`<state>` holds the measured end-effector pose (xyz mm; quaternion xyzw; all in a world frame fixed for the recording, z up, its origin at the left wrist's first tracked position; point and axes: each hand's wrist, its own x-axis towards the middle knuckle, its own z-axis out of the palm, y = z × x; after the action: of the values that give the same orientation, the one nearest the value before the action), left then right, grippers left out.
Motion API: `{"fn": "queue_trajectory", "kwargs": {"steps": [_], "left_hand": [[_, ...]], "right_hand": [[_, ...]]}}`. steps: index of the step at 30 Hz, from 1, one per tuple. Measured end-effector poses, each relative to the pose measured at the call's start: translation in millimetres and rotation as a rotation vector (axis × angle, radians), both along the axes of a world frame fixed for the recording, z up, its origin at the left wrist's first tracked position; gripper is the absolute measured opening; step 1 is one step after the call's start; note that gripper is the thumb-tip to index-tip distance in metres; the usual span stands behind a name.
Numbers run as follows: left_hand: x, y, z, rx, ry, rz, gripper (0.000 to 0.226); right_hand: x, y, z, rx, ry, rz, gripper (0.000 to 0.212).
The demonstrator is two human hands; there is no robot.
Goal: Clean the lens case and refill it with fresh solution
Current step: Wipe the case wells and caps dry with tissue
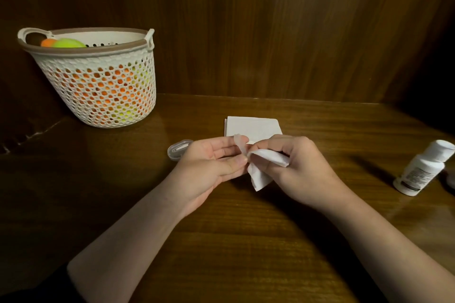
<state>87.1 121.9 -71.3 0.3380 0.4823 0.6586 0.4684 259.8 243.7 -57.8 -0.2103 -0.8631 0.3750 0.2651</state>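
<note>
My left hand [209, 167] pinches a small translucent piece of the lens case [240, 141] between thumb and fingers above the wooden table. Against that piece my right hand [300, 170] grips a crumpled white tissue [262, 170], its fingers curled round it. Another clear part of the lens case [178, 149] lies on the table just left of my left hand. A white solution bottle [424, 167] with a white cap stands at the right edge of the table.
A folded white tissue stack [253, 126] lies flat just behind my hands. A white perforated basket [98, 76] holding orange and green balls stands at the back left. Dark wooden walls [295, 32] close in the back and sides.
</note>
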Motion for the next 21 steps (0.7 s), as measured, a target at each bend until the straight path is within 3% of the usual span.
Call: {"fn": "queue_trajectory", "kwargs": {"steps": [6, 9, 16, 21], "left_hand": [[-2, 2, -4, -0.015, 0.000, -0.007, 0.039], [-1, 2, -2, -0.017, -0.007, -0.007, 0.039], [0, 3, 2, -0.006, 0.021, 0.012, 0.044], [-1, 1, 2, 0.017, 0.037, 0.023, 0.047]], "right_hand": [[-5, -7, -1, 0.306, -0.085, -0.162, 0.017], [-8, -6, -7, 0.102, 0.023, -0.207, 0.005], [-5, -2, -2, -0.156, 0.097, -0.145, 0.011], [-2, -8, 3, -0.246, 0.125, -0.024, 0.046]]}}
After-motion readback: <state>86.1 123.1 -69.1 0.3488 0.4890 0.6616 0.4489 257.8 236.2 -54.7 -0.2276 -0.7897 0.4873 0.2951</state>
